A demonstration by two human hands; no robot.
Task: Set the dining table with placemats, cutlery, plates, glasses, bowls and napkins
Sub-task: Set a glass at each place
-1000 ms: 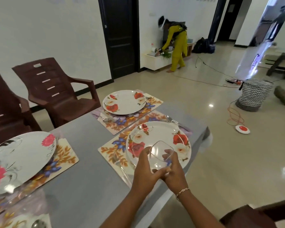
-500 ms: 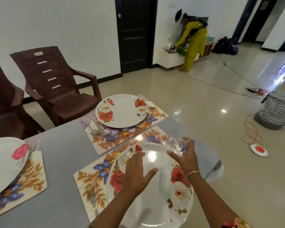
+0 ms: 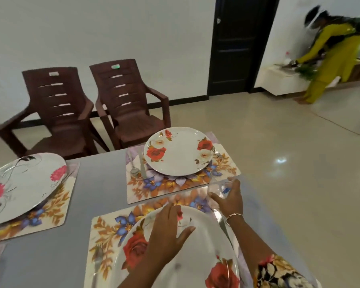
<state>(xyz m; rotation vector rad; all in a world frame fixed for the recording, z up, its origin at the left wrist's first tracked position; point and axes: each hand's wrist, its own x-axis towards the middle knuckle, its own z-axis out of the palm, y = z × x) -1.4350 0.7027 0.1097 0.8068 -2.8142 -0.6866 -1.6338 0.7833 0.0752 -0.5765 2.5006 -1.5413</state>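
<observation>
Glass point(image 3: 219, 191), clear, one: held in the right hand point(image 3: 230, 199), fingers curled round its side, at the far right corner of the near placemat point(image 3: 108, 231), just short of the far placemat point(image 3: 175, 183). I cannot tell whether its base touches down; the frame is blurred there.

Left hand point(image 3: 168, 229): fingers straight and spread, palm flat on the near plate point(image 3: 195, 258), grasping nothing.

Near plate: rose pattern, on the near placemat, with a fork point(image 3: 97, 258) lying to its left on the mat.

Far plate point(image 3: 178, 151): rose pattern, on the far placemat; spoon point(image 3: 134, 170) and knife point(image 3: 142, 167) side by side at its left.

Left plate point(image 3: 23, 183): pink flowers, on a third placemat point(image 3: 50, 208).

Table point(image 3: 100, 183): grey, carrying all I list above.

Chairs point(image 3: 125, 100): two, brown, against the wall beyond the table.
</observation>
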